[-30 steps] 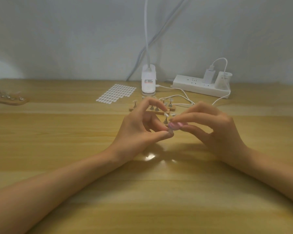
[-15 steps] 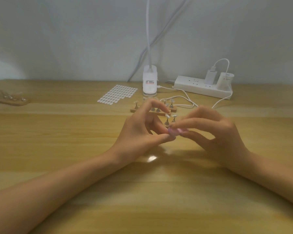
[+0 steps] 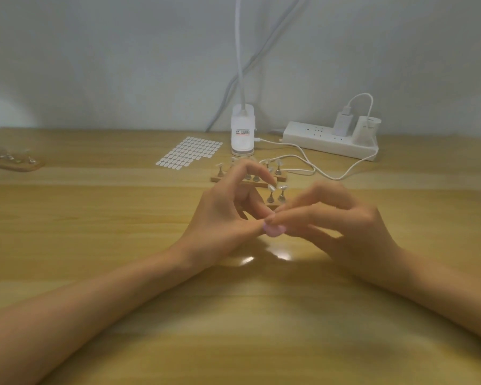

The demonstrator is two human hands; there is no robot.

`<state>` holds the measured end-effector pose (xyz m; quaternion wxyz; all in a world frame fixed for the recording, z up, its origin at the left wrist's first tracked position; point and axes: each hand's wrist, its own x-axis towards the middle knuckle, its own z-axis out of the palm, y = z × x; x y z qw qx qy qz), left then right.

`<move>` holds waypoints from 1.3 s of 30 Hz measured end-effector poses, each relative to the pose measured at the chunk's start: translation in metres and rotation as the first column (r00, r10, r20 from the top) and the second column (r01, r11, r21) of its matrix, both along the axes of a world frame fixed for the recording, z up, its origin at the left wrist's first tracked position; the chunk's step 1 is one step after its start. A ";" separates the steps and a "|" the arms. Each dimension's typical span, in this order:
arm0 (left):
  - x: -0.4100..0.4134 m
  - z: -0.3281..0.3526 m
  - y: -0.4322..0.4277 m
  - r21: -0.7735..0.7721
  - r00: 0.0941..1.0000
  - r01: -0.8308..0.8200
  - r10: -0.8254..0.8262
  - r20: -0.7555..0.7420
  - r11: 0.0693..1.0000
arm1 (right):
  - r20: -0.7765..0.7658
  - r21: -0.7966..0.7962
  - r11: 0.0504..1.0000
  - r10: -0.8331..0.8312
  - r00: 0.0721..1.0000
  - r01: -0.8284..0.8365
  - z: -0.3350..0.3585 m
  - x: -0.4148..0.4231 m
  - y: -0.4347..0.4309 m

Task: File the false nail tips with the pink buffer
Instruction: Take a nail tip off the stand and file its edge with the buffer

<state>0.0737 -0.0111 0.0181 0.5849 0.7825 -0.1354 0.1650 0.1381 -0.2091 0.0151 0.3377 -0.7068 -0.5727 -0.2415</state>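
A small pink buffer (image 3: 275, 230) is pinched between the thumb and fingers of my right hand (image 3: 336, 226) at the middle of the table. My left hand (image 3: 228, 215) meets it from the left, thumb and fingertip pinching something tiny against the buffer; the nail tip itself is hidden between the fingers. Behind the hands stand two false nail tips (image 3: 277, 190) on small metal stands. More of them sit on a wooden strip (image 3: 281, 177), partly hidden by my left fingers.
A sheet of white adhesive tabs (image 3: 189, 152) lies at the back. A white lamp base (image 3: 242, 132), a power strip (image 3: 331, 138) with chargers and a looping white cable (image 3: 317, 169) sit near the wall. Another wooden holder (image 3: 11, 161) lies far left.
Both hands have sunk slightly toward the table, and the buffer has shifted a little to the left against the left fingertips. The grips are unchanged.
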 end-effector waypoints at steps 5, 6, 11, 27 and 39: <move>0.001 -0.002 0.001 0.002 1.000 -0.010 0.010 -0.004 1.000 | -0.048 0.016 0.999 -0.044 0.998 0.045 0.003 0.003 -0.002; 0.000 -0.001 0.001 0.003 1.000 -0.003 0.003 -0.004 1.000 | -0.024 0.001 1.000 -0.005 1.000 0.005 0.001 0.001 -0.001; 0.001 -0.001 0.002 -0.002 1.000 -0.013 0.013 -0.006 1.000 | -0.041 0.017 0.998 -0.052 0.998 0.052 0.004 0.003 -0.002; 0.001 -0.002 0.001 0.020 1.000 0.016 -0.015 -0.007 1.000 | 0.006 -0.009 1.000 -0.010 1.000 0.010 -0.001 0.002 -0.001; 0.002 -0.002 0.001 0.025 1.000 -0.005 0.004 0.002 1.000 | -0.055 0.000 0.998 -0.062 0.997 0.062 0.001 0.005 -0.003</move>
